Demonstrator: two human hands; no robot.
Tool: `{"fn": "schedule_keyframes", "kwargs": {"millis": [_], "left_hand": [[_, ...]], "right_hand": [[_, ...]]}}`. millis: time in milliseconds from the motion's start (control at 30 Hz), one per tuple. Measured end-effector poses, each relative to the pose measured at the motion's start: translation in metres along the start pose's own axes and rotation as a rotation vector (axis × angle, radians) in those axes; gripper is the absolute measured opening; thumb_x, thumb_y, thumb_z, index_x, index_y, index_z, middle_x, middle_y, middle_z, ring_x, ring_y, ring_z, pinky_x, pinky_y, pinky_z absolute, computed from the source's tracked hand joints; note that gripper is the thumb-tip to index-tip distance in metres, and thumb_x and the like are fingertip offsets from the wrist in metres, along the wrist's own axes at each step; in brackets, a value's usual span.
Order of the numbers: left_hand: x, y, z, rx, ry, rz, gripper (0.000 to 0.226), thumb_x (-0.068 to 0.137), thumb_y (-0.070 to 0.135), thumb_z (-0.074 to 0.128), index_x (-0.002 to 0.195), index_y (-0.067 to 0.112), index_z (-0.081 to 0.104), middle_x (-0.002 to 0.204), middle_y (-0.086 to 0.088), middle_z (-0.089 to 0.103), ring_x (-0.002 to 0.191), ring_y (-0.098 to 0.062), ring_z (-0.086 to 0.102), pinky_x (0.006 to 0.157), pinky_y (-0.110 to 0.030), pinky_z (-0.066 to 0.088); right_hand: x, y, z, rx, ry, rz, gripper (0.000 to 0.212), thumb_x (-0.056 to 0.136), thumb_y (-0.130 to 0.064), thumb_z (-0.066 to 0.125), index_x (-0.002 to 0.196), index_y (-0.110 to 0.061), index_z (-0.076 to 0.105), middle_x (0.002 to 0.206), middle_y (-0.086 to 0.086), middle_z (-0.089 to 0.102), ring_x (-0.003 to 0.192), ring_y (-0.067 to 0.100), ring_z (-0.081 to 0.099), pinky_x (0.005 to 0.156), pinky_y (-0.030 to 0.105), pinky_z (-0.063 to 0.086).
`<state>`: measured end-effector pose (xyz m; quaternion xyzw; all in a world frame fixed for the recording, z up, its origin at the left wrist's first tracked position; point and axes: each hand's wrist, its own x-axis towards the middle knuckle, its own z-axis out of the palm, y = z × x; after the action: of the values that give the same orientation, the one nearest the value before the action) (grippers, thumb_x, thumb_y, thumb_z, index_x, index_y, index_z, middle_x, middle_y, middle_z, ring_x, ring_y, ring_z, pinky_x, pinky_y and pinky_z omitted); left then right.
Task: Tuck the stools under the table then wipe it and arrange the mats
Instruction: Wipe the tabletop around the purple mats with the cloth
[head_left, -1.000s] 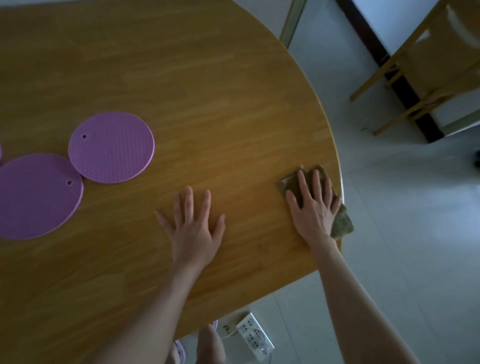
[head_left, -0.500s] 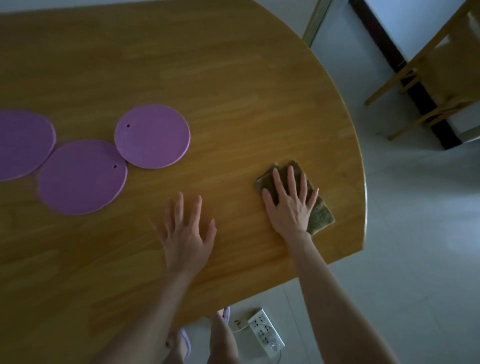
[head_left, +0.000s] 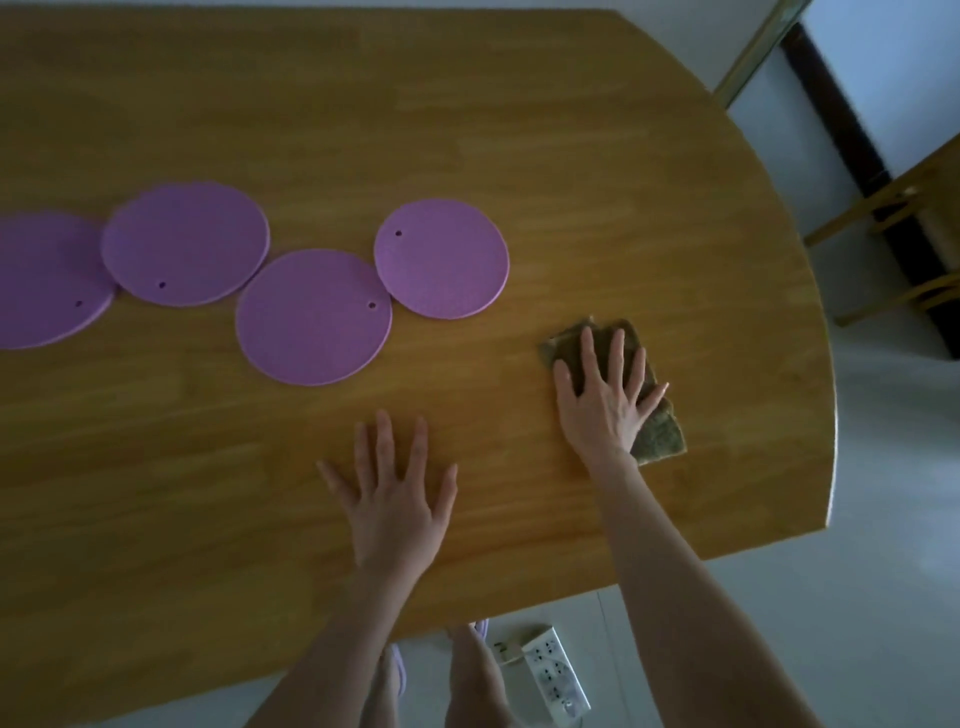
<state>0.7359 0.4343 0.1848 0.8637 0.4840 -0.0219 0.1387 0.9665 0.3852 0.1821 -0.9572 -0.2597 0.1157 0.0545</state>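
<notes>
Now | right grip (head_left: 605, 410) flat, pressing cloth (head_left: 660, 441) (half hidden) | left grip (head_left: 395, 499) flat on table (head_left: 571, 156) | leftmost mat (head_left: 41, 280) cropped

A white power strip (head_left: 555, 671), one plug in it, lies on the pale floor (head_left: 883, 545).

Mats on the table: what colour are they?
The mats are purple; the head view shows it best.

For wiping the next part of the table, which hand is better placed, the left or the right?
Right. The right hand presses flat on the cloth; the left hand lies flat on the bare table, holding nothing.
</notes>
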Motion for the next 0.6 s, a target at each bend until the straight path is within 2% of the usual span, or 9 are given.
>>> {"fn": "schedule_keyframes", "kwargs": {"millis": [67,133,300,433,500,600], "left_hand": [[0.0,-0.003,-0.002,0.004,0.006,0.006,0.064,0.089,0.058,0.031,0.141,0.022,0.043,0.151,-0.017,0.031,0.14,-0.039,0.023,0.106,-0.069,0.004],[-0.001,-0.005,-0.005,-0.019,0.01,0.017,0.062,0.09,0.057,0.031,0.14,0.022,0.045,0.151,-0.017,0.033,0.14,-0.039,0.025,0.106,-0.067,0.002],[-0.01,-0.029,-0.014,-0.059,0.041,0.004,0.057,0.089,0.049,0.034,0.131,0.017,0.056,0.144,-0.017,0.042,0.135,-0.037,0.036,0.108,-0.066,0.019],[-0.025,-0.082,-0.022,-0.049,0.042,-0.124,0.062,0.087,0.051,0.032,0.137,0.019,0.048,0.149,-0.016,0.035,0.138,-0.038,0.029,0.107,-0.067,0.013],[-0.032,-0.109,-0.026,-0.038,0.048,-0.163,0.063,0.087,0.053,0.031,0.139,0.02,0.046,0.15,-0.016,0.033,0.139,-0.038,0.025,0.107,-0.067,0.009],[-0.043,-0.14,-0.031,-0.04,0.074,-0.219,0.063,0.087,0.054,0.033,0.138,0.019,0.048,0.149,-0.017,0.034,0.137,-0.039,0.027,0.105,-0.07,0.012]], "right_hand": [[-0.009,-0.015,0.003,0.022,-0.017,0.081,0.061,0.092,-0.063,0.016,0.149,-0.043,0.004,0.16,-0.005,-0.005,0.145,0.026,-0.013,0.11,0.062,-0.011],[-0.015,-0.047,0.009,0.037,-0.021,0.058,0.06,0.093,-0.061,0.017,0.149,-0.042,0.004,0.16,-0.004,-0.006,0.144,0.028,-0.014,0.109,0.062,-0.012],[-0.062,-0.134,0.034,0.004,-0.039,-0.311,0.06,0.093,-0.059,0.023,0.149,-0.041,0.012,0.16,-0.003,0.003,0.145,0.031,-0.008,0.107,0.06,-0.016],[-0.093,-0.118,0.039,-0.077,-0.044,-0.522,0.059,0.092,-0.062,0.021,0.147,-0.043,0.014,0.159,-0.005,0.01,0.146,0.028,0.0,0.111,0.059,-0.01],[-0.086,-0.106,0.034,-0.082,-0.032,-0.507,0.06,0.091,-0.064,0.023,0.147,-0.044,0.016,0.159,-0.005,0.01,0.146,0.026,0.001,0.111,0.058,-0.011],[-0.068,-0.119,0.031,-0.039,-0.058,-0.286,0.06,0.092,-0.062,0.021,0.148,-0.044,0.009,0.16,-0.006,0.001,0.145,0.026,-0.008,0.109,0.061,-0.014]]}}
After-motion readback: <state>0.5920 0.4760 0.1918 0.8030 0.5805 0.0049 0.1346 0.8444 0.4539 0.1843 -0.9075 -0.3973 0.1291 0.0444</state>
